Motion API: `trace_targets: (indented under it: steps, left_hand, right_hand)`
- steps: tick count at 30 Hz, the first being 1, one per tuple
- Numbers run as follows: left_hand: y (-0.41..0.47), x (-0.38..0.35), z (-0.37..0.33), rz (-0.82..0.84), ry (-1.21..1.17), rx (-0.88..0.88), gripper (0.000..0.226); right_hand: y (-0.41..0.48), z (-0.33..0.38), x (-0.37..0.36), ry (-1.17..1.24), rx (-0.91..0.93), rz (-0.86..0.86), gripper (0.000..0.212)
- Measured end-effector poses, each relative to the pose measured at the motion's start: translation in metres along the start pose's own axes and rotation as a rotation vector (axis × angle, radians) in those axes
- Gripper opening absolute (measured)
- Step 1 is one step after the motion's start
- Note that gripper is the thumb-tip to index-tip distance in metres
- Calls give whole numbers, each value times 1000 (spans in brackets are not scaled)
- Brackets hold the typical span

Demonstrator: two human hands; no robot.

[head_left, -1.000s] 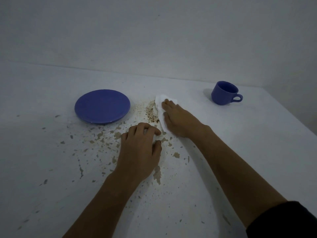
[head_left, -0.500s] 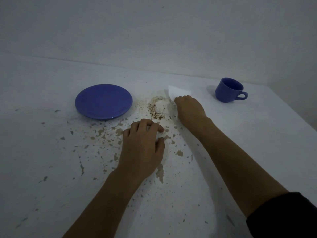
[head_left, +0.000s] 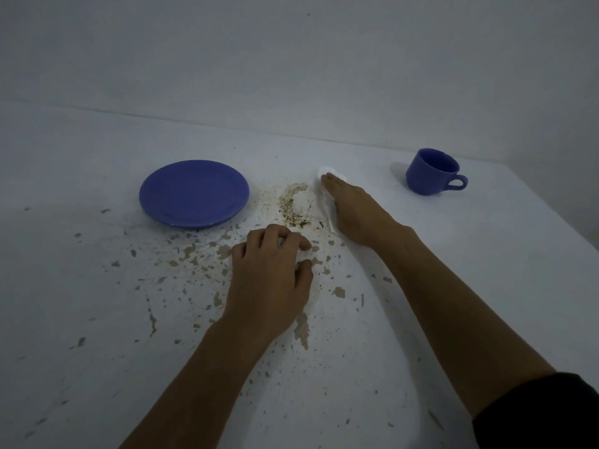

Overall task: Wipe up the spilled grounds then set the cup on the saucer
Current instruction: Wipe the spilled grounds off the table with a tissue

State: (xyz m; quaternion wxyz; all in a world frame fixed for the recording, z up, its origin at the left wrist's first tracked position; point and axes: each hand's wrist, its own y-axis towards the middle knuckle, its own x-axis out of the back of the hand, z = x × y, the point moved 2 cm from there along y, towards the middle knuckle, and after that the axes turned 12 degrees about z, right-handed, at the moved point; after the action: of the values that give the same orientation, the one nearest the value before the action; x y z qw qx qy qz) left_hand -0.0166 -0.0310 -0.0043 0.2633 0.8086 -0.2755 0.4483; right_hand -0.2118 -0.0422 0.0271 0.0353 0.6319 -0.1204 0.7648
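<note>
A curved smear of brown grounds (head_left: 293,205) lies on the white table (head_left: 486,270) between the blue saucer (head_left: 194,193) on the left and my right hand (head_left: 356,210). My right hand presses flat on a white tissue (head_left: 326,171), whose edge shows past the fingertips and along the hand's left side. The blue cup (head_left: 432,171) stands upright at the far right, handle pointing right, apart from both hands. My left hand (head_left: 270,272) rests on the table nearer to me, fingers curled, nothing visibly in it.
The table's paint is chipped, with brown and grey flecks (head_left: 301,328) scattered around my left hand. A pale wall (head_left: 291,59) rises behind the table. The table's right edge (head_left: 557,222) runs close behind the cup.
My right hand slid the tissue from over the grounds to the right and back, uncovering the smear, and now lies flat and stretched out. My left hand stayed put.
</note>
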Motion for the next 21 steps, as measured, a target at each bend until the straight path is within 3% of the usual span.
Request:
trace_targets:
  steps: [2,6,10,17,21]
  left_hand:
    - [0,0,0,2,-6,4,22]
    - [1,-1,0,4,-2,9,22]
    - [1,-1,-1,9,1,11,23]
    - [0,2,-1,12,-12,-1,23]
    - [0,1,-1,14,-4,8,23]
  right_hand:
    - [6,2,2,20,-6,-22,53]
    - [16,9,-1,13,-43,-80,30]
    - [13,24,-6,8,61,-90,42]
    - [3,2,-4,-101,-58,-118,45]
    - [19,21,-2,-19,-43,-143,40]
